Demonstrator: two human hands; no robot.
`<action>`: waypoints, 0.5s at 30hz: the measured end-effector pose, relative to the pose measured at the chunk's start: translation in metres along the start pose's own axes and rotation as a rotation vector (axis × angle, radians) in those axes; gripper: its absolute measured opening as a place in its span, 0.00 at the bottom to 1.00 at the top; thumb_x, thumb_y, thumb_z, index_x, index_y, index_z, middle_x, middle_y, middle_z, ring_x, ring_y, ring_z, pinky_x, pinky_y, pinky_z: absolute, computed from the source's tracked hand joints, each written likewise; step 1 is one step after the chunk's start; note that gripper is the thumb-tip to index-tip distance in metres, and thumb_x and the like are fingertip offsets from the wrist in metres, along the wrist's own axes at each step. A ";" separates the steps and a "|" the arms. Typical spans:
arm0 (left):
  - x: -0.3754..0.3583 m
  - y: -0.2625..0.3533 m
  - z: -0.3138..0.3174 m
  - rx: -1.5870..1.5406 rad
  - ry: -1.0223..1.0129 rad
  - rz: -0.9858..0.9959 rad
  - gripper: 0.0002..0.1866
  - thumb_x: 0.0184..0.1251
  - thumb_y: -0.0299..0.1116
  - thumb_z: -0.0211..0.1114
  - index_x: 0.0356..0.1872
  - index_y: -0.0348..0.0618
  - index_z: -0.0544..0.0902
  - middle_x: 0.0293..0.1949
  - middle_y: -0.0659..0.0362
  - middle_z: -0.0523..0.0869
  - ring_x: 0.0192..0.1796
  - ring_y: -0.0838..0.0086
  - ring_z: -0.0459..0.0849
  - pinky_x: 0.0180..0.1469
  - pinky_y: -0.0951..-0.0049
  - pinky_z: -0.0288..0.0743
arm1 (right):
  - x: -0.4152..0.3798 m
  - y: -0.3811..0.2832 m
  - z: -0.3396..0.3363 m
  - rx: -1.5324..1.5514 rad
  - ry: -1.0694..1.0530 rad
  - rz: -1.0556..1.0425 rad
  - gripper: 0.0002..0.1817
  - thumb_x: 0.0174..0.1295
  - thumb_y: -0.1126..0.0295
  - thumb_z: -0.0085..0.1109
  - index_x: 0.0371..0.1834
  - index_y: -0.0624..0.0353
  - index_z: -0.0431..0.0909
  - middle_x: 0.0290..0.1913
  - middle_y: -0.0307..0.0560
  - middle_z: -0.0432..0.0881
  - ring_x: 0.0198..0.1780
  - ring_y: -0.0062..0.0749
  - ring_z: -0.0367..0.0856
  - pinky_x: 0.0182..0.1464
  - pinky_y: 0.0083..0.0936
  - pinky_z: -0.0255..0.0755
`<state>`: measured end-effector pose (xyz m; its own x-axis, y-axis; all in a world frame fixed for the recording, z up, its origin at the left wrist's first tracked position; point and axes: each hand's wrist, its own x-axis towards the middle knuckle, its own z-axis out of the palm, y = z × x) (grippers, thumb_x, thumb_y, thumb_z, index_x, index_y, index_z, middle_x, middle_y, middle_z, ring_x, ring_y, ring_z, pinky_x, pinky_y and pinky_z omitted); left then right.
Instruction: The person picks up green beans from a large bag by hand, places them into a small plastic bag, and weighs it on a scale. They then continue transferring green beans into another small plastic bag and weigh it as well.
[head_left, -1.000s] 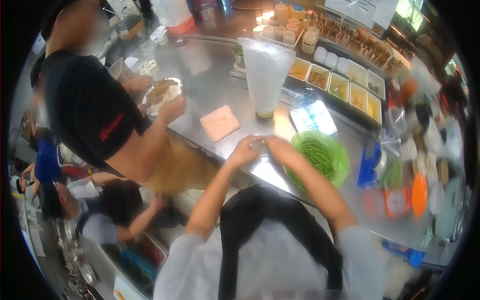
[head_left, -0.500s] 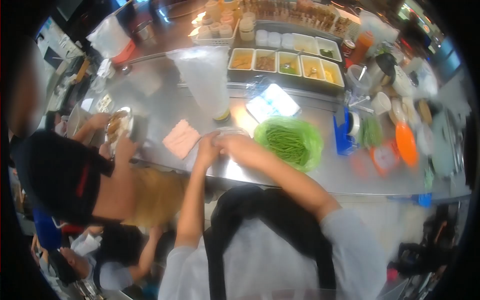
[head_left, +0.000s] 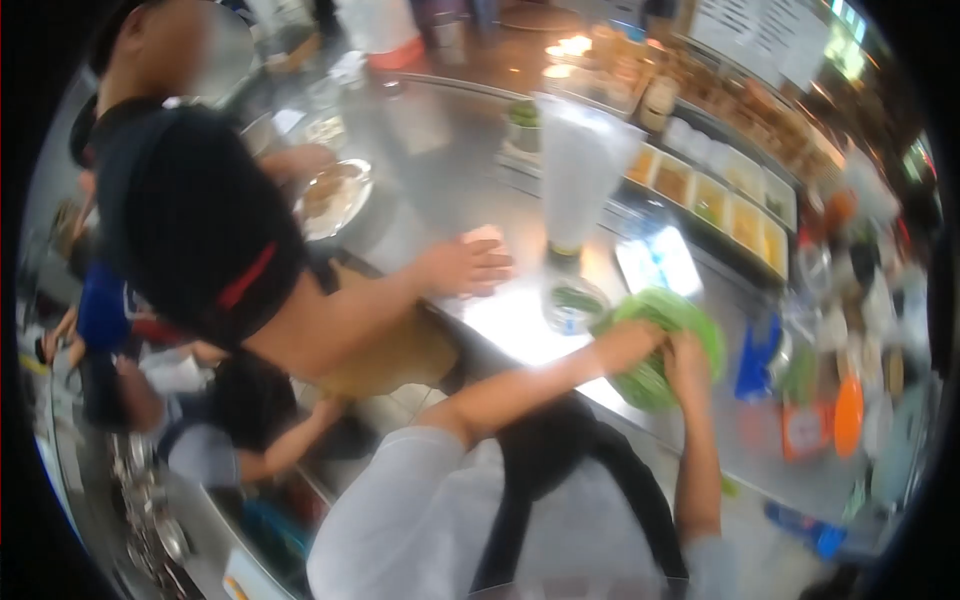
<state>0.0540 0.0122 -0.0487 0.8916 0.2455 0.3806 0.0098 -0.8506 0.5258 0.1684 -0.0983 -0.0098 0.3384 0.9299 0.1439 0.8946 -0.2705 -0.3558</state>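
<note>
My left hand (head_left: pixel 632 345) and my right hand (head_left: pixel 686 362) are both at the green plastic bag (head_left: pixel 645 385), whose sides have been drawn up so the green beans hardly show. The fingers of both hands are blurred against the bag, and their exact grip cannot be made out. Left of the bag stands a small clear container (head_left: pixel 574 304) with something green inside. Behind it is a tall clear plastic bag (head_left: pixel 582 165). A white and blue packet (head_left: pixel 660 262) lies just beyond the green bag.
A co-worker's hand (head_left: pixel 466 268) rests on the pink cloth (head_left: pixel 484 236) at the left. Near that person is a silver plate (head_left: pixel 352 197) of food. Trays of ingredients (head_left: pixel 708 202) line the back. A blue holder (head_left: pixel 758 358) and an orange object (head_left: pixel 848 416) are at the right.
The view has turned left. My hands have moved from the small container to the green bag, which has been gathered up over the beans. The co-worker's hand has reached onto the pink cloth.
</note>
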 end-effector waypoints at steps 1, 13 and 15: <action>0.002 0.004 -0.009 0.013 -0.098 -0.025 0.13 0.55 0.27 0.52 0.41 0.34 0.77 0.39 0.49 0.81 0.46 0.58 0.79 0.49 0.63 0.72 | 0.001 -0.003 0.002 0.013 -0.006 -0.036 0.07 0.53 0.75 0.51 0.33 0.63 0.77 0.36 0.57 0.76 0.41 0.51 0.74 0.43 0.40 0.67; 0.002 0.008 -0.018 0.152 -0.141 -0.119 0.07 0.52 0.27 0.55 0.28 0.40 0.82 0.31 0.52 0.83 0.39 0.59 0.82 0.41 0.61 0.75 | -0.003 -0.006 -0.008 -0.088 0.039 -0.111 0.05 0.48 0.80 0.54 0.28 0.63 0.78 0.34 0.50 0.75 0.41 0.46 0.74 0.41 0.37 0.69; 0.003 0.011 -0.024 0.139 -0.168 -0.129 0.06 0.52 0.27 0.56 0.27 0.41 0.82 0.30 0.52 0.82 0.37 0.58 0.82 0.40 0.61 0.75 | -0.003 -0.012 -0.017 0.020 0.103 -0.115 0.06 0.48 0.80 0.55 0.30 0.63 0.78 0.34 0.50 0.75 0.40 0.46 0.74 0.40 0.36 0.69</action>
<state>0.0456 0.0145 -0.0232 0.9414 0.2854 0.1795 0.1801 -0.8758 0.4477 0.1615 -0.1022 0.0094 0.2634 0.9235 0.2787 0.9236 -0.1580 -0.3493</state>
